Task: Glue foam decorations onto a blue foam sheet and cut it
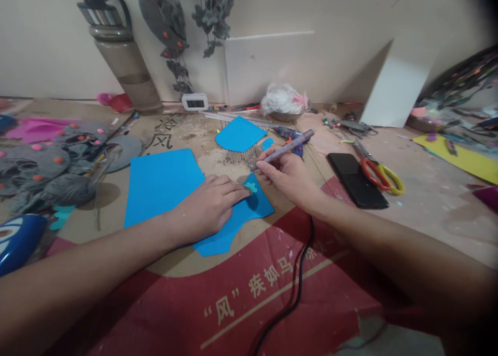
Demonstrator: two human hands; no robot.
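A large blue sheet (161,185) of craft foam or felt with cut-out edges lies in front of me. My left hand (212,205) rests on it, fingers together, their tips holding a small teal flower cutout (251,188) against the sheet's right part. My right hand (286,172) is closed around a purplish pen (291,144). Its tip points down to the left, just above the flower; I cannot tell whether it touches anything. Beyond the hands lie a rounded blue piece (241,134) and a small blue flower-like cutout (267,144).
A phone (356,182) lies at right with scissors (379,174) partly on it. A blue glue gun (298,149) is behind my right hand; a black cable (299,283) crosses the printed cardboard (175,314). Grey felt pieces (73,148) and a bottle (126,60) stand left.
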